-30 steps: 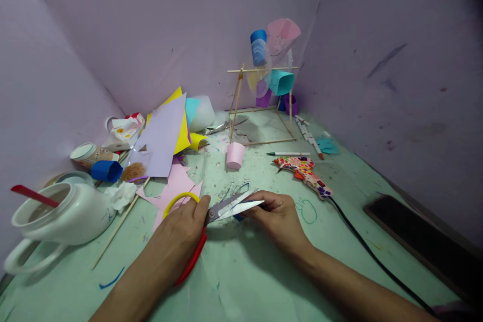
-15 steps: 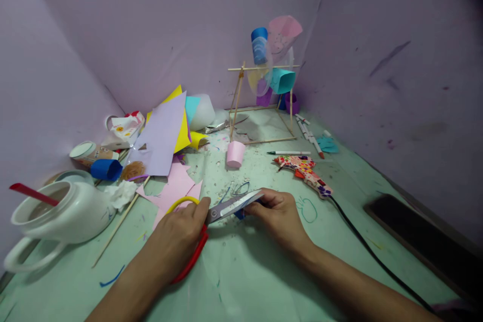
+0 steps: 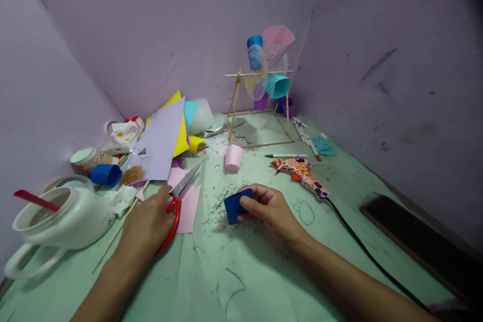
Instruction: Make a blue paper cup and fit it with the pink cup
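My right hand [image 3: 269, 211] pinches a small dark blue paper cup [image 3: 234, 206], squashed fairly flat, above the middle of the green table cover. To its left, my left hand [image 3: 151, 216] is closed on a pair of red-handled scissors [image 3: 184, 181], blades pointing away over pink paper scraps [image 3: 190, 211]. Paper shavings [image 3: 217, 216] lie under the blue piece. Beyond them stands a small pink paper cup [image 3: 233, 158]. At the back is a stick frame [image 3: 260, 143] carrying a clear wheel with coloured paper cups, among them a teal cup [image 3: 278, 86].
A floral glue gun [image 3: 302, 173] with a black cord lies at right, near markers [image 3: 306, 140] and a dark phone-like slab [image 3: 411, 241]. On the left are a white teapot [image 3: 75, 219], another blue cup [image 3: 106, 174], a thin stick [image 3: 113, 241] and stacked coloured paper [image 3: 160, 136].
My left hand has drawn the scissors left, away from the blue paper, and their blades now point away from me. My right hand has turned the blue piece so its flat side shows.
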Demonstrator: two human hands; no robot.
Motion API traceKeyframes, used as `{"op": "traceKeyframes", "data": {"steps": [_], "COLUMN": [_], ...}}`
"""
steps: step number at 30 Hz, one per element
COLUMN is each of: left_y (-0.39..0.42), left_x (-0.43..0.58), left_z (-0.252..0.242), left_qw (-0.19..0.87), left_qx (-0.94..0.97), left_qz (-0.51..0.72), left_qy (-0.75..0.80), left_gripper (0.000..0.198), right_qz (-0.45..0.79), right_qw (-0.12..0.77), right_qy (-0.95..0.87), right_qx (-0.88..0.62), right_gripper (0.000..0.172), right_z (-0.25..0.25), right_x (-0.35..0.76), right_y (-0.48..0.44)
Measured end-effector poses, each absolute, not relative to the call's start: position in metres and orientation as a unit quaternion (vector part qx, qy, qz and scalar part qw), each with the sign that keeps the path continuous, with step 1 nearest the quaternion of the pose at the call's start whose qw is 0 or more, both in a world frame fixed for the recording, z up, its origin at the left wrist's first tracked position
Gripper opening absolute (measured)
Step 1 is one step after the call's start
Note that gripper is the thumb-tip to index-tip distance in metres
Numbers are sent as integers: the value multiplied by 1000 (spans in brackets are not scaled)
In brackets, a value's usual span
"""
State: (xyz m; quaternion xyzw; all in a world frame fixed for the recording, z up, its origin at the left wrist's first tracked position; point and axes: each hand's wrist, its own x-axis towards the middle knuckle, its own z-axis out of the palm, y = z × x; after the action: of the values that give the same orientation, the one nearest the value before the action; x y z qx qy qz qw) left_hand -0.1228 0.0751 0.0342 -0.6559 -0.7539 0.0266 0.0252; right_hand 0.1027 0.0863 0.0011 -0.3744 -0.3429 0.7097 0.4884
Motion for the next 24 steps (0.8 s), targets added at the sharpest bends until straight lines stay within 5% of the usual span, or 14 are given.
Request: {"op": "traceKeyframes", "data": {"steps": [8, 11, 14, 17, 20, 24], "left_y": [85, 78, 67, 58, 54, 57], "left_x": [-143, -130, -103, -75, -63, -69], "left_z": [21, 26, 27, 23, 20, 20], "left_qw": [-70, -67, -323, -622, -705, -677], "left_qx": [-639, -598, -482, -348, -288, -311], "left_qz": [-50, -234, -433, -398, -383, -416], "left_qy": [-764, -764, -690, -577, -523, -522], "left_gripper": [57, 46, 48, 51, 42, 34], "right_qz": [710, 702, 691, 676, 647, 584], "right_qw": [485, 481, 480, 483, 479, 468], "right_qy": [-379, -412, -455, -495, -549, -634], "right_qx": [-342, -326, -291, -253, -223, -196], "right_gripper": [28, 29, 28, 30, 28, 27], "right_z": [-3, -3, -1, 1, 3, 4], "right_x": [105, 106, 106, 107, 109, 111], "right_y": [86, 85, 82, 80, 79, 79]}}
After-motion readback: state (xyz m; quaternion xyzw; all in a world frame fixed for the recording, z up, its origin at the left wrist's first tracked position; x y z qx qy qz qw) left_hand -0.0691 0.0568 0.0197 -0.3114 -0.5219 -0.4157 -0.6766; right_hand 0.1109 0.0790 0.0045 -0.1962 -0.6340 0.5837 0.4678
